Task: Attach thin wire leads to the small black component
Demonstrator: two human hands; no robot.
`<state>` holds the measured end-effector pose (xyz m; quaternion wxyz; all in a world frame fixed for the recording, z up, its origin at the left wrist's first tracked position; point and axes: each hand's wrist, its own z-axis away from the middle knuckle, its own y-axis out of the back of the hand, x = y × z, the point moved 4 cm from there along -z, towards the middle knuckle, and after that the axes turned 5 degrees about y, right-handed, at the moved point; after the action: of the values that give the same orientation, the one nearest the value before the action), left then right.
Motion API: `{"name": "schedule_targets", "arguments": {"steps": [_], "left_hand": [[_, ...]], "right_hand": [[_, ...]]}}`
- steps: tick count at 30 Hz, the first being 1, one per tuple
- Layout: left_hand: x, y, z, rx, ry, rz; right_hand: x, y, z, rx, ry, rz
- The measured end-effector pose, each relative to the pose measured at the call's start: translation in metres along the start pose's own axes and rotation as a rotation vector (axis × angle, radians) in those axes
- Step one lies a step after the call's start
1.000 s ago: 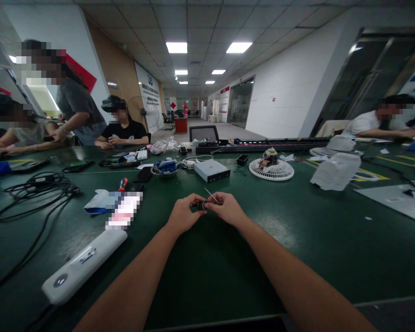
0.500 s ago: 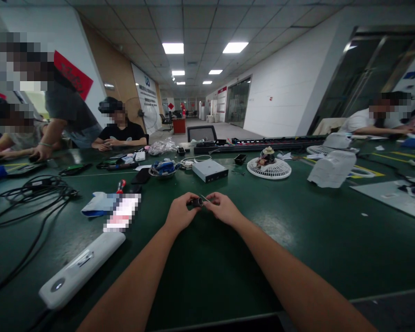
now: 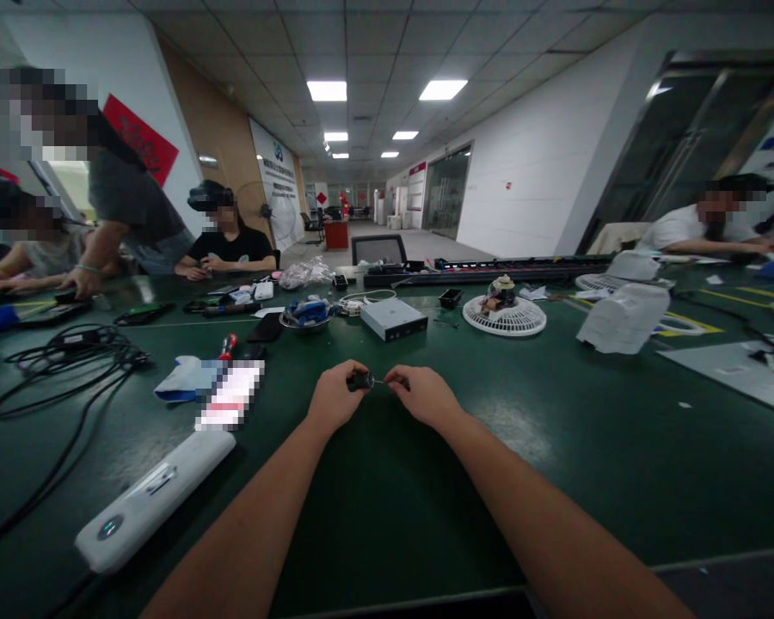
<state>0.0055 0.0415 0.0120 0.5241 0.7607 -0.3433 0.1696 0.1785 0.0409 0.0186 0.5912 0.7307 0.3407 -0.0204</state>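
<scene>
My left hand (image 3: 333, 397) is closed around a short, dark cylindrical handle (image 3: 363, 380), whose round end faces right. Opposite it, my right hand (image 3: 422, 391) pinches a thin metal rod (image 3: 380, 382) between thumb and fingertips. The rod lies nearly level and in line with the handle, its left tip at the handle's end; whether it is inside cannot be made out. Both hands are just above the green table (image 3: 387, 507). Beyond them sits a silver disc drive (image 3: 393, 318).
A white fan grille with a motor (image 3: 504, 315) and a white plastic housing (image 3: 625, 318) are at right. Leftward lie a long white device (image 3: 158, 499), a blue-white cloth (image 3: 187, 378), a red screwdriver (image 3: 228, 346) and coiled black cable (image 3: 70, 352). Other people sit or stand around the table.
The rod has gone from slanting across the handle's end to lying level in line with it. My right hand has shifted slightly right and turned.
</scene>
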Motion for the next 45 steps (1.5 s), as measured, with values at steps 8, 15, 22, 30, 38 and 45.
{"name": "schedule_targets", "arguments": {"steps": [8,15,22,30,38,45], "left_hand": [[0.0,-0.001,0.002,-0.015,-0.022,-0.023],[0.005,-0.003,0.003,-0.028,-0.08,-0.075],[0.008,-0.003,0.003,-0.028,-0.098,-0.097],[-0.002,0.0,0.002,0.07,-0.002,-0.072],[-0.005,-0.001,0.001,0.054,0.043,-0.07],[0.005,-0.005,0.003,-0.039,-0.028,0.016]], "right_hand": [[-0.003,0.004,0.0,0.032,0.003,-0.047],[-0.003,0.002,0.0,-0.03,0.008,-0.067],[-0.002,0.0,0.0,-0.011,-0.07,0.006],[0.007,-0.005,0.001,-0.031,-0.167,0.052],[0.011,-0.008,-0.002,0.009,-0.154,-0.143],[0.007,-0.003,-0.005,0.119,-0.115,-0.301]]}}
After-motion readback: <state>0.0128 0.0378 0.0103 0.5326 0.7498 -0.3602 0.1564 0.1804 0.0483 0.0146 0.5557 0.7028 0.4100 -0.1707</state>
